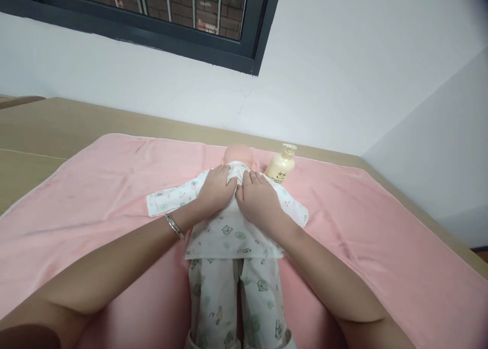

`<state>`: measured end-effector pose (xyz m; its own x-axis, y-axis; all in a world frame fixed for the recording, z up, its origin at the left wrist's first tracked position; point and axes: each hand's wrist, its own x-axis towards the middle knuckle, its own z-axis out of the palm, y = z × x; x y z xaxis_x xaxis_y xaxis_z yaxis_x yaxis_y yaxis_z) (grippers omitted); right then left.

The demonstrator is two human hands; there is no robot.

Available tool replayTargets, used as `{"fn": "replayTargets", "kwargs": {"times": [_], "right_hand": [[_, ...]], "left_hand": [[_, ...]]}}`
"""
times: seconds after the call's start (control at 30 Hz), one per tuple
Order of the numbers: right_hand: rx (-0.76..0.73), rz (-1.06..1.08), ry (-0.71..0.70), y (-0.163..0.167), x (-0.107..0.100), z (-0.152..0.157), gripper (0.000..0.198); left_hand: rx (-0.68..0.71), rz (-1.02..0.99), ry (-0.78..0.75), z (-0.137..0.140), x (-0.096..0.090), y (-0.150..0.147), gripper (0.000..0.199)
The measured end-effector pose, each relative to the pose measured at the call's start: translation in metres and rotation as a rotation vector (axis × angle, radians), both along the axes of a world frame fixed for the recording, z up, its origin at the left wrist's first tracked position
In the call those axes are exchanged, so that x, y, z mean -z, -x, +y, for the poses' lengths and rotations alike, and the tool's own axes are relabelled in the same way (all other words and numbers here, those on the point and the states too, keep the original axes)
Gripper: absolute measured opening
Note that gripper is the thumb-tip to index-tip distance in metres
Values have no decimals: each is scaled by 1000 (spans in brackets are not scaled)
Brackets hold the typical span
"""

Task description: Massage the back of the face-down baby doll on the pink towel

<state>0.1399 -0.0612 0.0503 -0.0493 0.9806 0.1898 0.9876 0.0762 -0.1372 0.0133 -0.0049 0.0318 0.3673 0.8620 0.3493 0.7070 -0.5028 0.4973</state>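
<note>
A baby doll lies stretched out on its clothes' full length, its smooth bald head pointing away from me. It wears a white printed top with sleeves spread to both sides, and matching trousers. My left hand rests flat on the upper left of the top, fingers pointing to the head. Beside it, my right hand lies flat on the upper right, the thumbs close together near the middle. Neither hand appears to grip anything. Which way the doll faces I cannot tell.
A cream pump bottle stands right of the doll's head. Under everything spreads a pink blanket on a tan table surface. A white wall and a dark-framed barred window rise behind it.
</note>
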Motion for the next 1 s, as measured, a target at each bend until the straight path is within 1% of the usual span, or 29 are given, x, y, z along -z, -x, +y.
{"fn": "replayTargets", "kwargs": {"times": [0.13, 0.2, 0.3, 0.37, 0.43, 0.5, 0.57, 0.63, 0.67, 0.73, 0.8, 0.83, 0.9, 1.0], "right_hand": [[-29, 25, -24, -3, -1, 1, 59], [-35, 45, -29, -9, 1, 7, 59], [-36, 57, -44, -13, 4, 14, 60], [-38, 51, -57, -10, 6, 12, 60], [-59, 39, -68, -2, 6, 3, 60], [-114, 29, -89, 7, 5, -10, 58], [-212, 27, -150, 15, 3, -22, 56], [-301, 46, -220, 17, 1, -27, 54], [-311, 62, -244, 17, 0, -26, 54], [-249, 102, -250, 12, 2, -18, 54], [-148, 139, -212, 6, 6, -7, 54], [-127, 147, -199, 3, 8, -1, 53], [-118, 155, -182, 0, 12, 6, 53], [-148, 166, -181, -3, 11, 9, 51]], "left_hand": [[-36, -71, -20, 2, 5, 1, 35], [-25, -95, -37, 0, 9, 0, 38], [-3, -149, -54, 1, 15, 0, 38], [-7, -204, -59, 3, 19, 1, 37], [-10, -264, -62, 6, 22, 3, 37], [-5, -314, -64, 8, 25, 4, 37], [16, -348, -62, 9, 27, 5, 36], [41, -372, -59, 9, 28, 5, 35], [46, -381, -58, 9, 29, 6, 34], [37, -393, -58, 9, 30, 6, 36], [21, -395, -57, 8, 31, 6, 38], [16, -395, -56, 8, 31, 6, 38], [14, -393, -55, 8, 31, 6, 38], [9, -393, -52, 8, 30, 6, 38]]}}
